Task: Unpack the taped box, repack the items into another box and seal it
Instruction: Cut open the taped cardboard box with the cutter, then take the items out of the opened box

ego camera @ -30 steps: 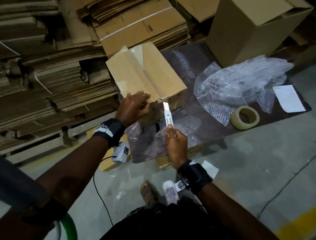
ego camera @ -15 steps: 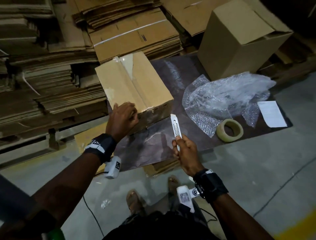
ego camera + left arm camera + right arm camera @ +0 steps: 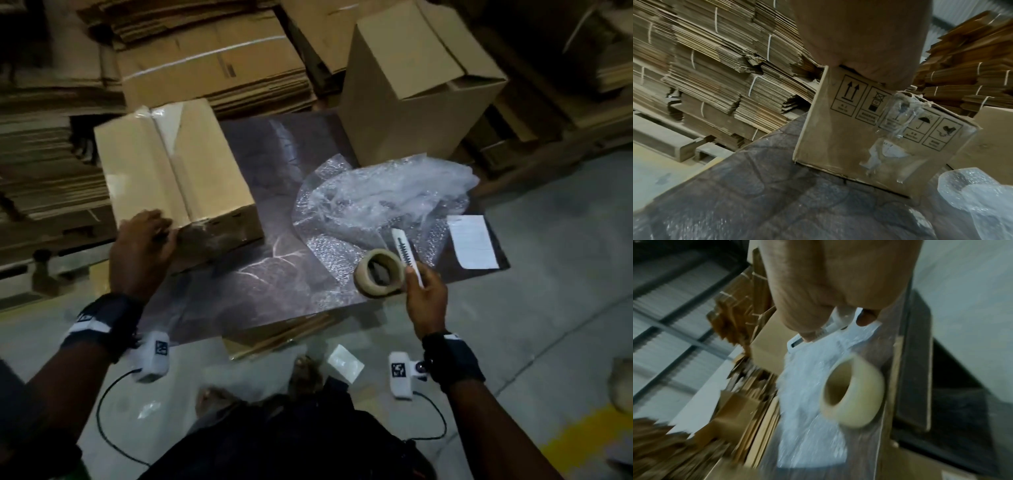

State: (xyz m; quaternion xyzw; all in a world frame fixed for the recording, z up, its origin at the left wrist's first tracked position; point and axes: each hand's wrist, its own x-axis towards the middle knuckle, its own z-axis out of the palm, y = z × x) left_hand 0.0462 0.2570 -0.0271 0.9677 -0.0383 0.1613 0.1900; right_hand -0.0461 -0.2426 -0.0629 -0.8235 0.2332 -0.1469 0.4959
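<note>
At the bottom of the head view, a small white paper scrap [image 3: 345,363] is lying on the grey floor near the person's feet. Just above it, a dark shiny sheet [image 3: 260,274] is covering a low work surface in the middle of the frame. A tape roll [image 3: 379,272] is sitting at the sheet's lower right edge. The right hand [image 3: 425,301] is hovering right beside the roll, its fingers curled tight around a white box cutter [image 3: 406,255] that is pointing up and away. Behind the roll, a heap of bubble wrap [image 3: 383,198] is lying, with a white paper slip [image 3: 472,241] at the right.

At the left, the left hand [image 3: 142,255] is resting on the near corner of the taped box [image 3: 171,168], thumb on the near face and bent fingers pressing on top. Clear tape is running along the box's top seam. In the upper right, a taller open box [image 3: 411,85] is standing past the wrap. Flat cardboard stacks [image 3: 212,58] are piling up along the top and left.
</note>
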